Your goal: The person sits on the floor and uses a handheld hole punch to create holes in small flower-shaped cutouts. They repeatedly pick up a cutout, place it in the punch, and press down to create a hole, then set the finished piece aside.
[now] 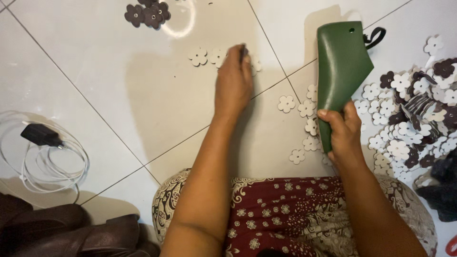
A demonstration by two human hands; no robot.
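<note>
My right hand grips the lower end of a curved green leather-like piece with a small hole near its top, held upright above the floor. My left hand reaches forward over the white tiles, fingers pinched on a small dark flower-shaped cutout at their tips. It is among a short row of white flower cutouts. More white flower cutouts lie scattered on the tile between my hands, some partly hidden behind the green piece.
A heap of white and dark brown flower cutouts lies at the right. Dark brown flowers sit at the top. A white cable with a black charger coils at the left. Brown leather lies at bottom left. My patterned skirt covers my lap.
</note>
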